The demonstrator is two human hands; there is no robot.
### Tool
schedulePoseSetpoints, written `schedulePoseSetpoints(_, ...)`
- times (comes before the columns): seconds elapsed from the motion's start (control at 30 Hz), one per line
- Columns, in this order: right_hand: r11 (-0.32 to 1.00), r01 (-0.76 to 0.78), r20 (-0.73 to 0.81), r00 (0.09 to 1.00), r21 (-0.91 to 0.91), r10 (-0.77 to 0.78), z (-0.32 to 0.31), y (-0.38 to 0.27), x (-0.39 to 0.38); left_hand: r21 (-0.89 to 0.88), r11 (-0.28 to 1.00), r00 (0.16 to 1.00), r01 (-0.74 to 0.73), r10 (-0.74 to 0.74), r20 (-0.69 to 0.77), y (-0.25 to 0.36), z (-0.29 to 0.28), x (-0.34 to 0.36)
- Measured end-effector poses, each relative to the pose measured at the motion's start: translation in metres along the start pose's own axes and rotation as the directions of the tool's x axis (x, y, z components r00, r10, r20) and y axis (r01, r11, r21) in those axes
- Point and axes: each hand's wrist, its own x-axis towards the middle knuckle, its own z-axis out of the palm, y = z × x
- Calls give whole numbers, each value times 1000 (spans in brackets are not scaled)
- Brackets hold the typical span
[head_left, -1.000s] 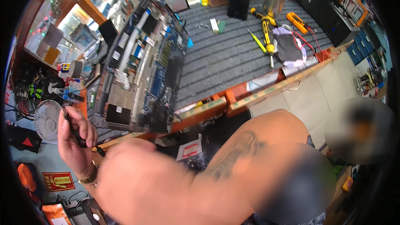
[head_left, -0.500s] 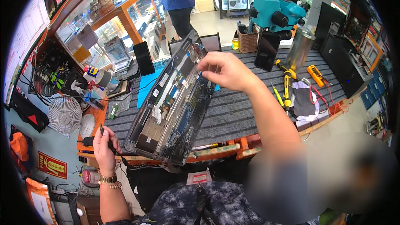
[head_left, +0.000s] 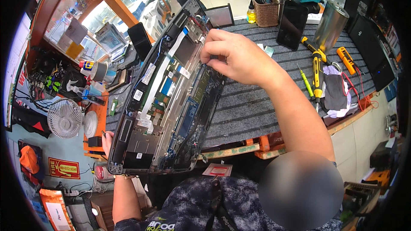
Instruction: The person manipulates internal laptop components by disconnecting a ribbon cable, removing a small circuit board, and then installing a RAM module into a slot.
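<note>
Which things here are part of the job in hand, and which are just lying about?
In hand:
laptop base, opened
right hand, pinching at its far edge
left hand, at its near corner, mostly hidden

Lying about:
yellow screwdriver
green screwdriver
metal can
phone
fan
basket

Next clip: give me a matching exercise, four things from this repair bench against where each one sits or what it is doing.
Things:
1. right hand
2. left hand
3. yellow and black screwdriver
4. small white fan

Places:
A. lying on the grey ribbed mat, right of the forearm
B. pinching at the upper edge of the opened black laptop chassis
C. far left, below the tangled cables
D. at the chassis's lower left corner

Pairs: 1-B, 2-D, 3-A, 4-C
</note>
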Motion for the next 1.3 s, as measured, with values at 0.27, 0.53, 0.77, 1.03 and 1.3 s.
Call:
schedulePoseSetpoints(0.27,998,-22,39,999,-64,25,-6,-8,-1,190,971,989,-143,145,2,1,2,-1)
schedulePoseSetpoints(0.53,998,-30,-5,1000,-63,30,-3,-7,-1,197,969,989,-147,148,12,3,5,-5)
schedulePoseSetpoints(0.77,999,-35,2,999,-19,35,1,-3,-1,200,968,988,-154,154,15,4,5,-7)
schedulePoseSetpoints(1.03,998,-47,18,999,30,47,1,-1,-1,205,967,988,-154,153,19,5,6,-9)
schedulePoseSetpoints(1.3,998,-47,19,999,41,46,1,-1,-3,207,966,988,-157,155,24,7,6,-11)
